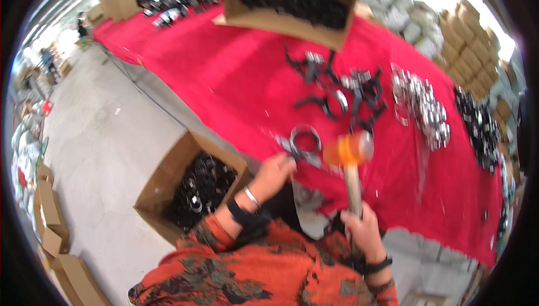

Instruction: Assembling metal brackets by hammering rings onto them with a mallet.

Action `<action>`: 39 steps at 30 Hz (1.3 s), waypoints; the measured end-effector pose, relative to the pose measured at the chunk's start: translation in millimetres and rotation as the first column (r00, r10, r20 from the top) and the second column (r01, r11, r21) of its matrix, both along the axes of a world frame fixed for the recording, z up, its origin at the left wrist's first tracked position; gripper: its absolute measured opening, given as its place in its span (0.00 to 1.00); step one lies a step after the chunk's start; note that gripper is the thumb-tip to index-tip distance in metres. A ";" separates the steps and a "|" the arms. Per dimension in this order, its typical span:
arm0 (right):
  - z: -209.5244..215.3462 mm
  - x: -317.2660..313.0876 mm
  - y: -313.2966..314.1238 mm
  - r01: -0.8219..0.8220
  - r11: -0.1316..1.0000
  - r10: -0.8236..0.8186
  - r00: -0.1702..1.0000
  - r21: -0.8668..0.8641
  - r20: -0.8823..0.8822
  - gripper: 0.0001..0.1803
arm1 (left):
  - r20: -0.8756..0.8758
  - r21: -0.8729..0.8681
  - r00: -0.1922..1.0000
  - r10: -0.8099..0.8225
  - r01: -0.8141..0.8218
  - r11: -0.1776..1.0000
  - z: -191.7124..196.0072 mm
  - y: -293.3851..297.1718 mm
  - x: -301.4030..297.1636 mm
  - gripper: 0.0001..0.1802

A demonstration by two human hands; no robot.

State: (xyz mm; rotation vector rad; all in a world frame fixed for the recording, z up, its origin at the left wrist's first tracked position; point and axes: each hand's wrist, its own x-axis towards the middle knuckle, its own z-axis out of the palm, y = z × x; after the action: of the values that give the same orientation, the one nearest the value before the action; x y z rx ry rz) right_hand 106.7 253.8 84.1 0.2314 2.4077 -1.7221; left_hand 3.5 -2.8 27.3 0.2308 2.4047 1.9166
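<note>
My right hand (pixel 366 232) is wrapped round the wooden handle of a mallet (pixel 352 185), whose orange head is raised over the near edge of the red-covered table. My left hand (pixel 273 176) is closed at that edge, its fingertips pinching the dark end of a ring-shaped metal clamp (pixel 305 139). The clamp's round band stands just beyond my fingers, left of the mallet head. A flat grey metal piece beneath it is partly hidden and blurred. Farther up the table lie several black curved parts (pixel 323 104) with shiny bands among them.
A cardboard box (pixel 150 196) of black parts stands left of me below the table. Another open box (pixel 337 37) of dark parts sits at the table's far side. Silvery rings (pixel 421 104) and black pieces (pixel 477 129) lie in rows at right. Stacked cartons and sacks stand behind.
</note>
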 end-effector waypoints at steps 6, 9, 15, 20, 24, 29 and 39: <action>-20.0 11.1 11.4 0.150 0.936 -0.118 0.986 -0.319 0.118 0.12 | -0.784 -0.309 0.619 -0.052 -0.317 0.897 29.0 -4.2 -1.8 0.10; -27.5 13.1 15.1 0.157 0.905 -0.109 0.984 -0.394 0.141 0.12 | -0.823 -0.359 0.556 -0.117 -0.349 0.866 36.9 -4.1 -1.6 0.10; -34.6 14.7 18.3 0.130 0.920 -0.085 0.987 -0.369 0.136 0.10 | -0.820 -0.415 0.546 -0.169 -0.365 0.834 39.8 2.8 2.2 0.11; -37.0 14.8 20.7 0.102 0.946 -0.069 0.991 -0.309 0.117 0.11 | -0.803 -0.431 0.569 -0.180 -0.344 0.834 37.0 9.8 3.5 0.10; -35.6 12.5 21.2 0.094 0.942 -0.057 0.991 -0.322 0.123 0.11 | -0.803 -0.436 0.566 -0.185 -0.345 0.831 31.6 6.1 5.7 0.11; -23.1 13.6 17.3 0.110 0.975 -0.094 0.992 -0.194 0.090 0.13 | -0.678 -0.358 0.730 -0.085 -0.226 0.906 17.1 0.2 7.6 0.08; 52.6 -32.4 -23.2 -0.005 0.969 -0.027 0.991 -0.246 -0.129 0.15 | 0.031 0.351 0.996 -0.088 0.071 0.934 -23.3 1.7 0.3 0.17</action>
State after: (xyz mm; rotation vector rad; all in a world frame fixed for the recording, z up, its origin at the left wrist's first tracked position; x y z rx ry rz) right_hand 74.3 230.6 136.7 0.1006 2.2497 -2.0785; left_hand 3.8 -1.1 4.1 0.2900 1.9764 2.2713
